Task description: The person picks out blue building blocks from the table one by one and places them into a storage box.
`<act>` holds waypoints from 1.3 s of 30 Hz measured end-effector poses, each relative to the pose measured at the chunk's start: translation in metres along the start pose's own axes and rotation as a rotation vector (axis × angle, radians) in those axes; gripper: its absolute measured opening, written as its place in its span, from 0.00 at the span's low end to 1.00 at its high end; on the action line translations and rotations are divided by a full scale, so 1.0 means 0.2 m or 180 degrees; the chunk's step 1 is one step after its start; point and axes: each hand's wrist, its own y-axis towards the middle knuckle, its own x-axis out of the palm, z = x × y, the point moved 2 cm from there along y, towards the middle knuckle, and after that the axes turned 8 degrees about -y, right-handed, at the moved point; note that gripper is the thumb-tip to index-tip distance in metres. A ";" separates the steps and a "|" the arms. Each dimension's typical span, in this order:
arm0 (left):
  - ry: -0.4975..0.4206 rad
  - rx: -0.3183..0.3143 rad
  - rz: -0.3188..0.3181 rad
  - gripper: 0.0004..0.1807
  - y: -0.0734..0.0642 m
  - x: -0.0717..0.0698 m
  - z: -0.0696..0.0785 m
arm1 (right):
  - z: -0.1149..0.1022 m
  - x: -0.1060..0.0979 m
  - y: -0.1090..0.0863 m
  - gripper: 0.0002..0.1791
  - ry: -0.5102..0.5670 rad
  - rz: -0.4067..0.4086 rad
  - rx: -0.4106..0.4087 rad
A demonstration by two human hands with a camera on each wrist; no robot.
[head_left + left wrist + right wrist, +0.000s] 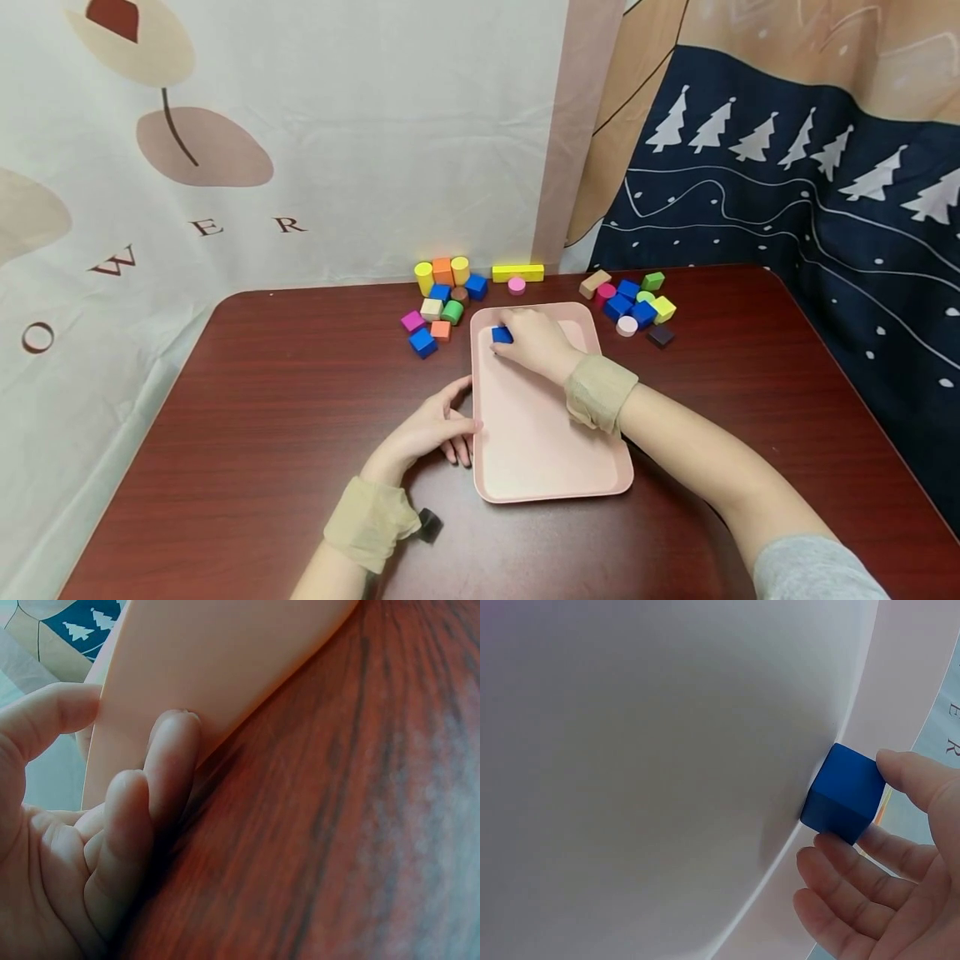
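A pale pink tray [555,450] lies on the dark red wooden table. Over its far left corner, my right hand [538,340] pinches a blue cube [502,335] between thumb and fingers. In the right wrist view the blue cube [844,791] sits right at the line where the tray's floor meets its wall. At the tray's left side is my left hand [431,425], its thumb on the rim. The left wrist view has the other fingers [174,754] of this hand bent against the outer wall of the tray [217,652].
Behind the tray's left corner stands a group of coloured blocks [452,310]. Another group [630,307] lies off its right corner. A yellow bar [517,273] and a pink disc [516,286] are at the far table edge, before a white cloth [375,150].
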 end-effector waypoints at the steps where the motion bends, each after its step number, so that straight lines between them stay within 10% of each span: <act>1: 0.0001 -0.0001 0.0001 0.45 0.00 0.00 0.00 | 0.00 0.00 0.00 0.27 0.0006 -0.0004 0.0009; 39: 0.0006 -0.0012 0.0017 0.45 0.00 0.00 0.00 | 0.04 -0.13 -0.03 0.28 0.0354 -0.0207 0.0354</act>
